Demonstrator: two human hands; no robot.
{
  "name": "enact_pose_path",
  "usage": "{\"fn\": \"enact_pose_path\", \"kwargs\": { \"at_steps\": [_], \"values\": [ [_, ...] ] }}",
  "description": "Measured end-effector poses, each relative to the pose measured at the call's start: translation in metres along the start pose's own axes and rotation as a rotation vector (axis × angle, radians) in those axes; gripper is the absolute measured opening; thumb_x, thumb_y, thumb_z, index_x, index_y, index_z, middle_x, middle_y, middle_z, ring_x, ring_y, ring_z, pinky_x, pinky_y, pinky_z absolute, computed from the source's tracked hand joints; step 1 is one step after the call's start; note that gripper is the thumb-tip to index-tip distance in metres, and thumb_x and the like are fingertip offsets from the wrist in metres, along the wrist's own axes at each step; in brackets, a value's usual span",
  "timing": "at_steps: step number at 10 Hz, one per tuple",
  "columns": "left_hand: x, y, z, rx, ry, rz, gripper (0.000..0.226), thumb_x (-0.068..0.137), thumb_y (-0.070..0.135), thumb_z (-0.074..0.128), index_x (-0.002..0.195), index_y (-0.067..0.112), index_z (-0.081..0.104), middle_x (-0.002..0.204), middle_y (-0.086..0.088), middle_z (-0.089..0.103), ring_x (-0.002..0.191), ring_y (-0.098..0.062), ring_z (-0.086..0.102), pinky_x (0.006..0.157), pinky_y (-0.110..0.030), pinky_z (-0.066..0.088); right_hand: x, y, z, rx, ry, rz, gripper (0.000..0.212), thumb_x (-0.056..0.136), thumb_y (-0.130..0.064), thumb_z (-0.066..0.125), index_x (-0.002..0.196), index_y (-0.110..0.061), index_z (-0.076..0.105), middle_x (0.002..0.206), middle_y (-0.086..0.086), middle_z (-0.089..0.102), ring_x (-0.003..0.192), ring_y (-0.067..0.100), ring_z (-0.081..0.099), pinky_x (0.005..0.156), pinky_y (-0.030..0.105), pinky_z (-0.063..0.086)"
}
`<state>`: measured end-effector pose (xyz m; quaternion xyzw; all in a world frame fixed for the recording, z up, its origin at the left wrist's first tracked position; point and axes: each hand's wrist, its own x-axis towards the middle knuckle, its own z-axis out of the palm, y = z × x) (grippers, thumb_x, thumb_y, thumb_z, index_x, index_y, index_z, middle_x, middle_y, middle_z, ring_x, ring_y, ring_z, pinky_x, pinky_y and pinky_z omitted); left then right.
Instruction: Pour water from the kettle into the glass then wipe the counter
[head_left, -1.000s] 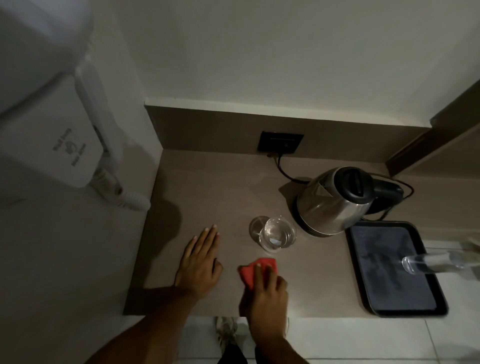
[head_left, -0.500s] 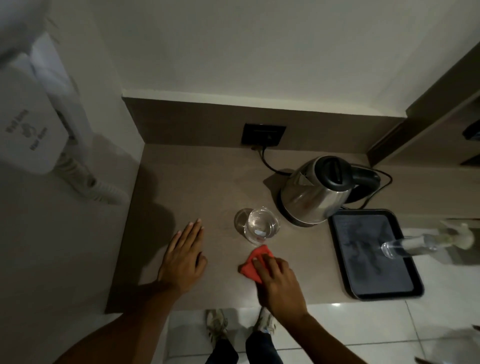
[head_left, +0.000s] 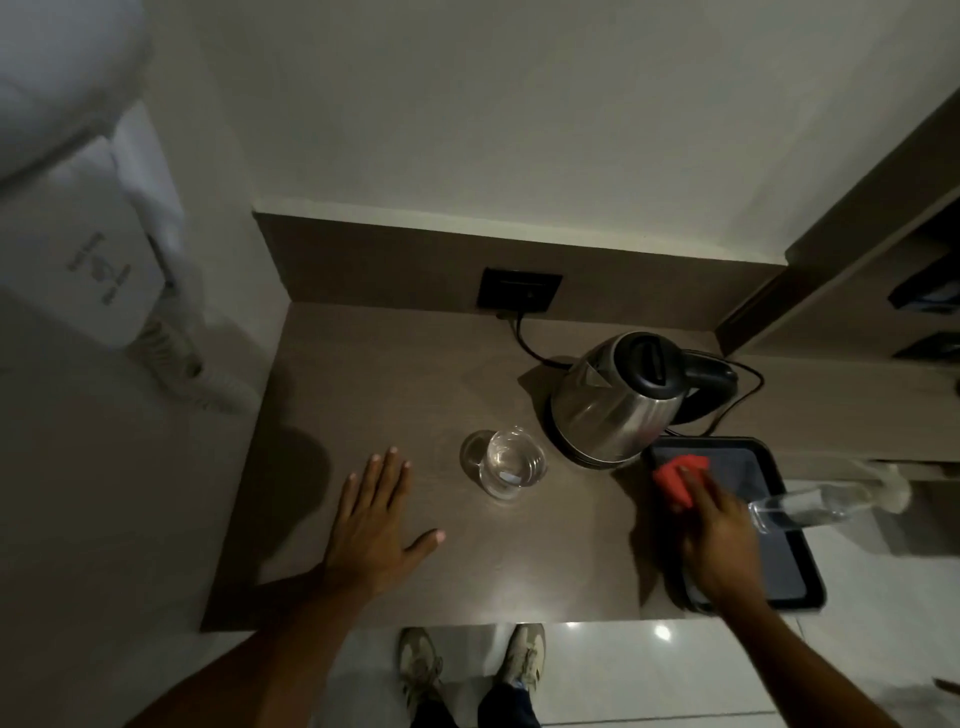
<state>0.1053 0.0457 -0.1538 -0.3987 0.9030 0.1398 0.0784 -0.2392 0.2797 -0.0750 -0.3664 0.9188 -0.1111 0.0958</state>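
A steel kettle (head_left: 618, 397) with a black lid and handle stands on its base at the back right of the brown counter (head_left: 395, 364). Left of it and in front stands a clear glass (head_left: 511, 462) with water in it. My left hand (head_left: 371, 525) lies flat on the counter, fingers spread, left of the glass. My right hand (head_left: 714, 540) presses a red cloth (head_left: 678, 478) at the near-left corner of the black tray (head_left: 779, 571), just right of the kettle's base.
A clear plastic bottle (head_left: 826, 501) lies across the tray's right side. The kettle's cord runs to a black wall socket (head_left: 519, 288). A white wall unit with a coiled cord (head_left: 109, 270) hangs at the left. My shoes (head_left: 470, 662) show below the counter's front edge.
My right hand has swept the red cloth to the right, from in front of the glass to the tray's corner. The left hand has stayed flat on the counter.
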Motion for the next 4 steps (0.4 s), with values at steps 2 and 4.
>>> {"fn": "enact_pose_path", "kwargs": {
  "at_steps": [2,4],
  "values": [
    [0.003,0.003,0.008,-0.037,-0.027,-0.042,0.105,0.078,0.089,0.013,0.152,0.020,-0.015,0.163,-0.005,-0.022,0.150,-0.024,-0.020,0.119,-0.045,-0.016,-0.014,0.036,0.033,-0.048,-0.244,0.175,0.084,0.079,-0.076,0.017,0.147,-0.038,-0.014,0.158,-0.005,-0.023,0.147,0.023,-0.014,0.115,0.061,0.000],
    [0.002,0.006,0.001,-0.048,-0.096,-0.080,0.109,0.065,0.094,-0.007,0.144,0.021,-0.030,0.159,-0.005,-0.031,0.146,-0.025,-0.028,0.118,-0.045,-0.014,-0.002,0.038,0.017,-0.002,-0.326,0.148,0.086,0.083,-0.079,0.016,0.150,-0.031,-0.004,0.163,0.003,-0.011,0.148,0.023,-0.010,0.117,0.061,0.001]
  ]
}}
